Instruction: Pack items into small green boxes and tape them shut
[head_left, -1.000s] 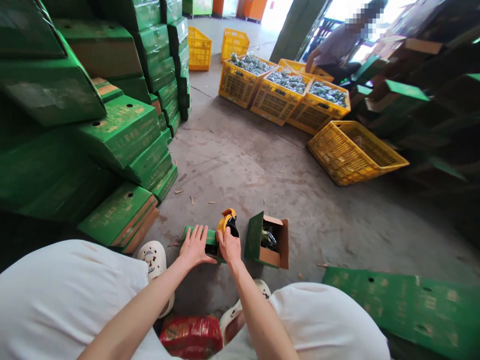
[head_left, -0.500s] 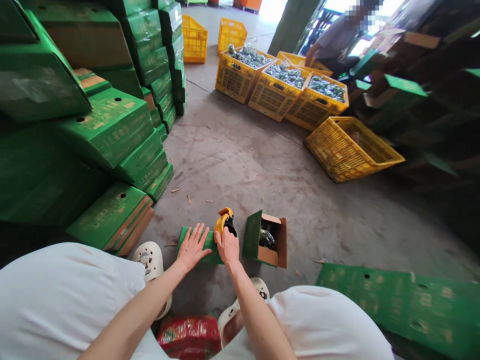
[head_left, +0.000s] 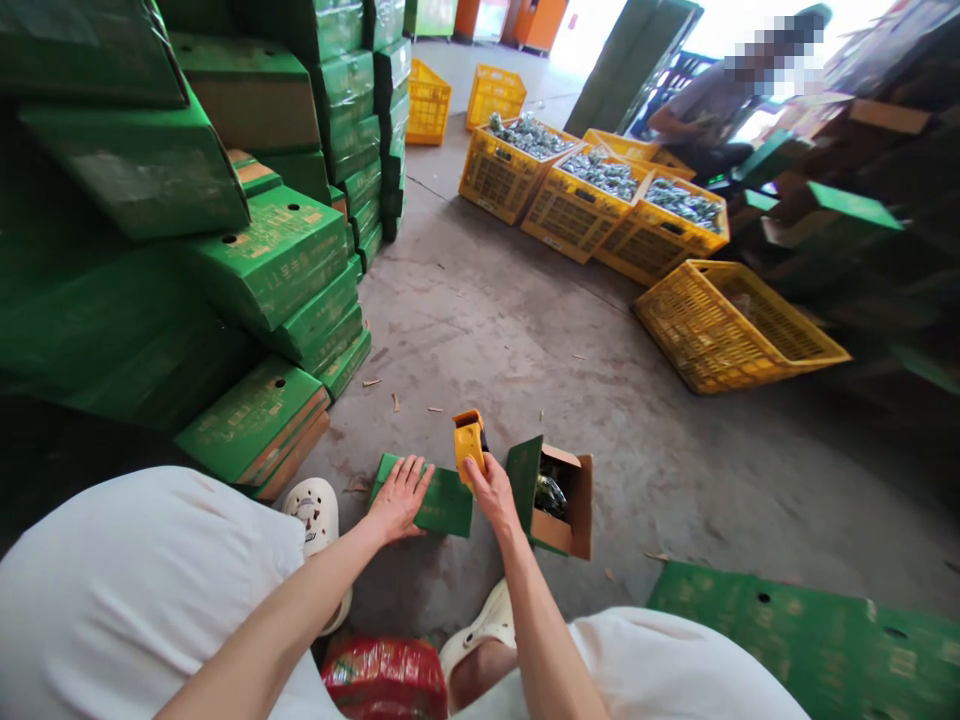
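A small green cardboard box (head_left: 448,503) lies on the floor between my feet. On its left part rests my left hand (head_left: 403,495), palm down and flat with the fingers stretched out. My right hand (head_left: 491,488) is wrapped round a yellow tape dispenser (head_left: 469,440), held at the box's right end. Just right of it stands an open green box (head_left: 524,475) with brown inner flaps; dark, shiny wrapped items (head_left: 551,494) show inside. A red shiny package (head_left: 385,676) sits on the floor nearest me.
Stacked green boxes (head_left: 277,245) rise on the left. Yellow crates (head_left: 583,225) full of wrapped items stand ahead, with a tilted yellow crate (head_left: 694,335) nearer. A person (head_left: 697,110) sits behind them. Flat green cardboard (head_left: 817,625) lies at lower right.
My right hand has lifted the tape dispenser off the box's top and moved it right. My left hand still lies on the box. The whole view has shifted slightly.
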